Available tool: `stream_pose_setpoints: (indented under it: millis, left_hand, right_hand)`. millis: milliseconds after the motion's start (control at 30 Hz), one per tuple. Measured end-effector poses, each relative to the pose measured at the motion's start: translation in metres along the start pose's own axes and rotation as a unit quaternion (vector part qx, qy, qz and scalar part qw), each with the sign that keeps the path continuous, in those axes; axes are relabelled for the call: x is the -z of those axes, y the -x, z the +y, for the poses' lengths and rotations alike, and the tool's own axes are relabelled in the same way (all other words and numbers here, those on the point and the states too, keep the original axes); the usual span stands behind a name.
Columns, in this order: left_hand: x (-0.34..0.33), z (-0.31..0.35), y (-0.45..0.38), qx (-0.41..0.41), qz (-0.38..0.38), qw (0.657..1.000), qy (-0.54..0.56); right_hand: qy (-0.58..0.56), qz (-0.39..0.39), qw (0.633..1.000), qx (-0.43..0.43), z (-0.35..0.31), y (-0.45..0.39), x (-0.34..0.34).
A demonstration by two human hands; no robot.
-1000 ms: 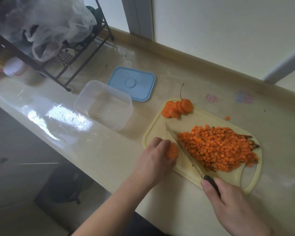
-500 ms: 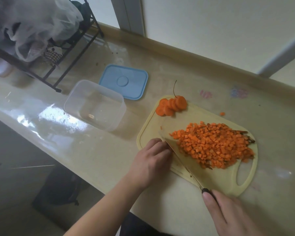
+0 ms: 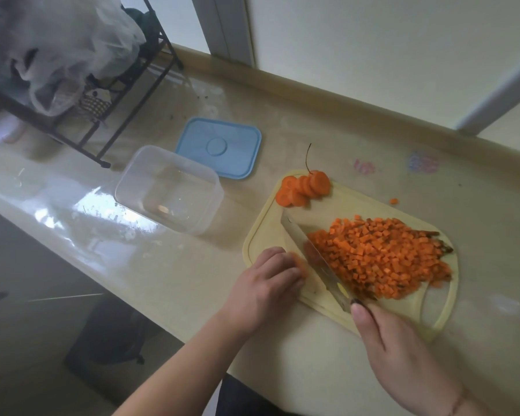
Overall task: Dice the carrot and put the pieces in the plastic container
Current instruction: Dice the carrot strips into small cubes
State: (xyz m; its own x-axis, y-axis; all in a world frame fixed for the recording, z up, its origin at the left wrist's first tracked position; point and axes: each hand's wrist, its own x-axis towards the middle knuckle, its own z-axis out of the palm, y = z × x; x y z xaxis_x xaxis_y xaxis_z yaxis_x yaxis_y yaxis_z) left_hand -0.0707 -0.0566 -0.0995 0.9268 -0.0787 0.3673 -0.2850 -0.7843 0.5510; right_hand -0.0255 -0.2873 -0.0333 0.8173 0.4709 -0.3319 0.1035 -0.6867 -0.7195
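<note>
The left hand [image 3: 267, 280] curls over a carrot piece [image 3: 299, 262] on the board [image 3: 261, 235] while the right hand [image 3: 403, 349] grips the knife [image 3: 312, 253] against the diced pile [image 3: 382, 259], slices [image 3: 303, 187] beyond, the container [image 3: 168, 187] and lid [image 3: 219, 147] left on the bench [image 3: 327, 370].

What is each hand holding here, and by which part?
The right hand grips the knife by its handle. The left hand pins a carrot piece to the cutting board under curled fingers.
</note>
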Motion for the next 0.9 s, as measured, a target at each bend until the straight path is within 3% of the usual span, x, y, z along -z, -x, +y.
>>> stream_pose_setpoints:
  millis: [567, 733, 900]
  left_hand:
    - [-0.007, -0.001, 0.004, 0.009, 0.013, 1.0, 0.017]
    - [-0.007, 0.001, 0.002, 0.006, 0.034, 0.999, 0.02]
    - [-0.008, 0.0, 0.005, 0.009, 0.04, 0.999, 0.008]
  right_hand:
    - [0.092, 0.003, 0.996, -0.008, 0.02, 0.04, -0.012]
    - [0.073, 0.004, 0.997, 0.032, -0.002, 0.008, -0.019]
    - [0.024, 0.002, 1.0, 0.009, 0.0, -0.002, -0.009]
